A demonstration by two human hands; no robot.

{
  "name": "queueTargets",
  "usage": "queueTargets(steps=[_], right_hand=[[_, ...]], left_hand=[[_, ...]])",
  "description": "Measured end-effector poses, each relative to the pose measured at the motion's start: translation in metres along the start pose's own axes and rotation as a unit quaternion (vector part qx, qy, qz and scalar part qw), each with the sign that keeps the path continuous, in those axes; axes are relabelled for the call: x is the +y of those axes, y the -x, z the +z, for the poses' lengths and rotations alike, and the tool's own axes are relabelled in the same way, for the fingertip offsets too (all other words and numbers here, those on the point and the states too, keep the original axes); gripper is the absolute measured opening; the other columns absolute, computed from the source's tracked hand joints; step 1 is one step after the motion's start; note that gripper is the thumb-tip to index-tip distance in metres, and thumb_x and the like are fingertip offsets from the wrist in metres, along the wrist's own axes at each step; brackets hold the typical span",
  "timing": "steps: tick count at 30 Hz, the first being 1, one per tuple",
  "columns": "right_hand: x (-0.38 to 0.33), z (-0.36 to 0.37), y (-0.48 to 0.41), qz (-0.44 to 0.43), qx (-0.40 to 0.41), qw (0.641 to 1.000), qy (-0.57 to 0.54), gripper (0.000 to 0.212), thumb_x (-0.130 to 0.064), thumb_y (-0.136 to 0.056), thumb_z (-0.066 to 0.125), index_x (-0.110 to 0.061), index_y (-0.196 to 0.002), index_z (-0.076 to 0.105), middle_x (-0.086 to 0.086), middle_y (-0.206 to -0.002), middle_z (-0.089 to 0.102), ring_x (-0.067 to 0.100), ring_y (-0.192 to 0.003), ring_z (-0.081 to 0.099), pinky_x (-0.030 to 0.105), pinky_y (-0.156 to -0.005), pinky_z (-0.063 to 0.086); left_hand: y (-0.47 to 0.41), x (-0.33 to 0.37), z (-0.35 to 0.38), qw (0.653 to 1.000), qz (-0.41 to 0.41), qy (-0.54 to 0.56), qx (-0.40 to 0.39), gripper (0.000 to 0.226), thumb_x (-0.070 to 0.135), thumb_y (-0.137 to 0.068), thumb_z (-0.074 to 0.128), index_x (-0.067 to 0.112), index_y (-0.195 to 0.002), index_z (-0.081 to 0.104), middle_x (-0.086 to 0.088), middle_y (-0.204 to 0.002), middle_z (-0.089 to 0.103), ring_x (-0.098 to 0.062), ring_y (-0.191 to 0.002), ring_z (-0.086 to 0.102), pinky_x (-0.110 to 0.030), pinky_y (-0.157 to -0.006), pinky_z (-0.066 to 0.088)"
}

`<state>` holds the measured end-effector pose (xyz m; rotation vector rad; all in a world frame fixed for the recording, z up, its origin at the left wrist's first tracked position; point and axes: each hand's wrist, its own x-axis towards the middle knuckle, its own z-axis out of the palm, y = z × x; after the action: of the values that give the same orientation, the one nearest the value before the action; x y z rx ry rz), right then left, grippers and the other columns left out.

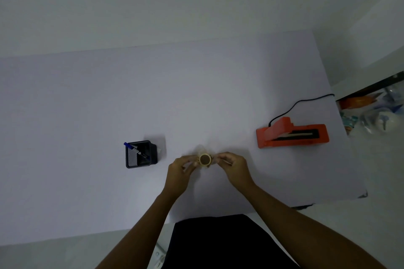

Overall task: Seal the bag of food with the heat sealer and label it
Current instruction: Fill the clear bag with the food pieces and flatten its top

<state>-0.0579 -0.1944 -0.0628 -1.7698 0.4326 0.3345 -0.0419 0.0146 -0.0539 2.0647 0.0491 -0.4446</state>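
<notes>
Head view: looking down on a white table [87, 105], where a person stood with both arms stretched out over it.
Bag of food: a small clear bag [204, 158] with something round and brown inside, held between the two hands just above the table, near its front middle.
Risk, the mouth: the film looked thin and crumpled — if the open edge went into the sealer wrinkled, I judged the weld would leave gaps.
Risk, the contents: the brown piece sat close to the top of the film; caught under the sealing bar, it would likely spoil the seam.
Risk, the carry: the heat sealer [292, 135] stood well apart to the right, so the bag could slip or tip on the way over if the hold was light.
Left hand [180, 170]: fingers curled in and pinching the bag's left side; no open spread.
Right hand [234, 165]: likewise closed to a pinch on the film at the bag's right side — exactly which fingers met I could not tell, the picture being dim.
Heat sealer: orange, lid raised, its black cord [306, 102] trailing off the far right edge.
Labelling things: a black mesh pen holder [141, 155] with pens, just left of the hands; no label in sight.
</notes>
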Motion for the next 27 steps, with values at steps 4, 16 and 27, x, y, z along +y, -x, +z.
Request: queueTargets(steps=[4, 16, 27], right_hand=[[0.002, 0.001, 0.004, 0.001, -0.016, 1.000, 0.014, 0.015, -0.007, -0.086, 0.071, -0.016, -0.098, 0.072, 0.000, -0.098, 0.076, 0.011, -0.096, 0.071, 0.027, -0.089, 0.056], [-0.009, 0.004, 0.008, -0.051, 0.034, 0.998, 0.009, 0.012, -0.005, -0.084, 0.074, -0.015, -0.091, 0.077, -0.004, -0.094, 0.075, 0.005, -0.094, 0.070, 0.015, -0.084, 0.052], [0.001, 0.009, 0.010, -0.056, 0.004, 0.998, 0.031, 0.029, 0.003, -0.084, 0.070, -0.016, -0.105, 0.075, -0.006, -0.105, 0.075, 0.005, -0.099, 0.070, 0.022, -0.089, 0.056]], left_hand=[[0.001, 0.002, 0.001, 0.999, -0.015, 0.011, -0.041, 0.027, 0.023, -0.089, 0.067, 0.023, -0.115, 0.067, 0.010, -0.112, 0.069, -0.001, -0.096, 0.061, -0.015, -0.081, 0.047], [-0.003, 0.007, -0.005, 0.997, 0.044, 0.052, 0.031, 0.016, 0.012, -0.086, 0.070, 0.014, -0.101, 0.075, 0.007, -0.100, 0.075, -0.003, -0.093, 0.068, -0.017, -0.084, 0.052], [-0.002, -0.010, -0.010, 0.987, 0.024, -0.031, -0.156, 0.058, 0.003, -0.094, 0.056, 0.018, -0.146, 0.037, 0.014, -0.140, 0.040, -0.002, -0.128, 0.041, 0.001, -0.099, 0.028]])
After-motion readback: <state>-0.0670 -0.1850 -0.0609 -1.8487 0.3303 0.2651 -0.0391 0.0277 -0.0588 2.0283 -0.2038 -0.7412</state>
